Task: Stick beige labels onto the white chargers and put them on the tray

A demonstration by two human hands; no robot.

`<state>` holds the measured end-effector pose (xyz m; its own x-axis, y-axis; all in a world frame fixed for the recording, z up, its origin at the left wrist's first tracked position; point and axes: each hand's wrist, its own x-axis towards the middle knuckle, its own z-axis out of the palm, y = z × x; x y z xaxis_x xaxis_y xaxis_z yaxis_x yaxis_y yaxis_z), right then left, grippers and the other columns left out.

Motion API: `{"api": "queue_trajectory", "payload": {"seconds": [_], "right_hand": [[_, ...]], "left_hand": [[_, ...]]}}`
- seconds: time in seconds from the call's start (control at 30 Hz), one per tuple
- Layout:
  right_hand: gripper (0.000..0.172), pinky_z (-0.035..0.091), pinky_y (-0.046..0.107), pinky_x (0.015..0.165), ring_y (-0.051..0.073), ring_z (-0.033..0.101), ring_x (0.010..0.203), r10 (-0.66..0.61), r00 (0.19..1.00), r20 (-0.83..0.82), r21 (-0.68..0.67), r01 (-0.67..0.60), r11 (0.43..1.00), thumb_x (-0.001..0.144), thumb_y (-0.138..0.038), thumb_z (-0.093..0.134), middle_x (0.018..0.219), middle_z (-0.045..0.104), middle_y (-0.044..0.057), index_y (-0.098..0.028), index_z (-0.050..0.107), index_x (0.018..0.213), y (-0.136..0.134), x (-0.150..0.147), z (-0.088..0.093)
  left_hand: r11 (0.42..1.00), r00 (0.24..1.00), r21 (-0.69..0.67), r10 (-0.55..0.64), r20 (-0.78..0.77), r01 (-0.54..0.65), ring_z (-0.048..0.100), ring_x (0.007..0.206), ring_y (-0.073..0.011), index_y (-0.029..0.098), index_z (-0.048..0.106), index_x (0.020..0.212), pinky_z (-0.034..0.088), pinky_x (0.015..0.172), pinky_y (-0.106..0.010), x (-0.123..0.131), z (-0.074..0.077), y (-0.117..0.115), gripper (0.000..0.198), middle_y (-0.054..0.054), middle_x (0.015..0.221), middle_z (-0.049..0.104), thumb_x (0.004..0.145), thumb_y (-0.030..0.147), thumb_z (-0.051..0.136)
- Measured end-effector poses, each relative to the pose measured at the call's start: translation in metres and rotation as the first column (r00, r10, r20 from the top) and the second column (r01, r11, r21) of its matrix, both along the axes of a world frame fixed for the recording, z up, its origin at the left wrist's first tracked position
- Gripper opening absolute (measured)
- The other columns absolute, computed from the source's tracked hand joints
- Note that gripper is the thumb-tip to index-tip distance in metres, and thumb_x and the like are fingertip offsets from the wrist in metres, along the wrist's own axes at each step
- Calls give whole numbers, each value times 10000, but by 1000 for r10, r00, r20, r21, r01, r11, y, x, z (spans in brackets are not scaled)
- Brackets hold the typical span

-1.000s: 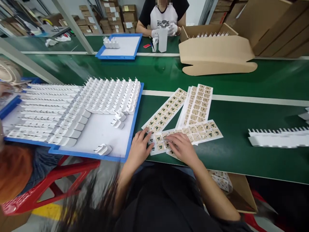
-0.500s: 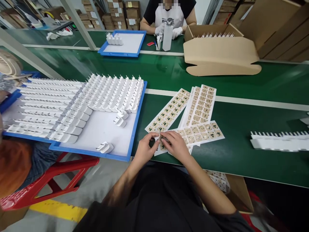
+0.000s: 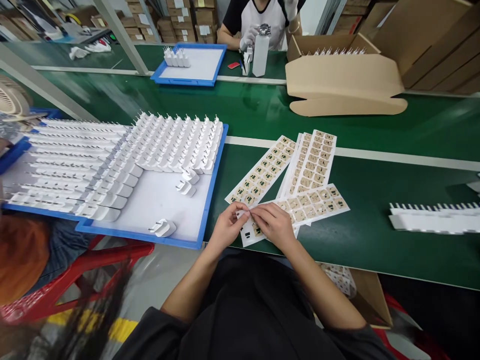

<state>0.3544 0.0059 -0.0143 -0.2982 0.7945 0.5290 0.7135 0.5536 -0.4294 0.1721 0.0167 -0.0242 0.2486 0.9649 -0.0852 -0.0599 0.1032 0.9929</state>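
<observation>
From here, the sticker sheet (image 3: 315, 205) runs beneath the left grip (image 3: 225, 227) and right grip (image 3: 276, 226), both pinched closed, contents hidden.

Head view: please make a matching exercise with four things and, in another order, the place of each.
1. Tight rows of white pronged plugs
2. White sheets with beige printed pieces
3. Tall whitish bottle
4. Bare left hand

A. Before the co-worker opposite
B. Fingertips close to those of the right hand
C. Overlapping on the green work surface
D. In the blue-rimmed white tray

Pairs: 1-D; 2-C; 3-A; 4-B
</observation>
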Motion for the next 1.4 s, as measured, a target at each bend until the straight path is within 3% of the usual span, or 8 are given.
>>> {"api": "queue_trajectory", "payload": {"seconds": [0.33,0.57,0.7,0.8,0.87,1.03,1.17,1.4], "right_hand": [[105,596,377,849,221,702,989,-95,908,-407,-264,-18,964,994,-317,603,1004,726,77,-251,684,982,-9,21,9],[150,591,350,841,209,710,967,-231,816,-530,-470,-56,881,950,-393,672,1035,726,75,-245,688,969,-11,39,-17],[155,587,326,806,202,708,942,-216,811,-544,-480,-89,873,934,-396,690,1007,717,68,-244,671,946,-10,40,-21],[155,591,334,803,209,710,924,-192,819,-540,-470,-105,876,928,-396,695,987,716,67,-243,669,932,-10,37,-19],[152,595,342,792,220,714,921,-176,834,-523,-467,-107,878,927,-394,695,982,724,72,-243,677,931,-10,36,-19],[161,583,337,761,215,707,864,-190,852,-489,-464,-69,883,925,-401,698,919,729,58,-241,688,916,-12,35,-23],[180,572,315,711,189,683,784,-224,824,-521,-495,-78,865,916,-414,711,861,710,42,-236,689,901,-12,31,-18],[178,586,293,689,171,682,758,-159,644,-748,-455,-323,830,863,-394,774,820,702,29,-237,689,857,-30,13,22]], "left_hand": [[986,909,148,136,-395,-83,538,583,-140,229,645,1000,442,621,-261,1,-5,10,120,40,668,579,943,306,574],[825,807,564,349,-477,-23,561,1345,-277,211,559,1335,476,1136,-444,-18,28,-7,362,-163,1418,578,981,283,569],[755,551,655,548,-629,-2,533,1344,-309,254,592,1292,450,1151,-502,-87,57,-27,316,-130,1389,607,979,297,597],[829,302,557,519,-800,50,435,1415,-405,251,567,1380,418,1143,-600,-141,58,-36,488,-152,1492,531,915,348,679],[885,260,462,432,-864,64,528,1308,-399,242,570,1390,470,1076,-588,-165,50,-36,508,-154,1393,614,900,331,670],[877,517,418,479,-709,-239,662,1067,-295,243,661,1185,545,934,-439,-161,40,-28,335,-89,1145,734,888,396,690],[892,890,194,437,-135,-408,690,1018,-238,216,649,1063,560,821,-320,-108,38,-19,434,-79,1117,733,780,500,813],[961,880,-274,167,445,-43,645,751,-136,210,628,1008,536,639,-237,4,16,-18,520,-11,911,675,727,599,830]]}}
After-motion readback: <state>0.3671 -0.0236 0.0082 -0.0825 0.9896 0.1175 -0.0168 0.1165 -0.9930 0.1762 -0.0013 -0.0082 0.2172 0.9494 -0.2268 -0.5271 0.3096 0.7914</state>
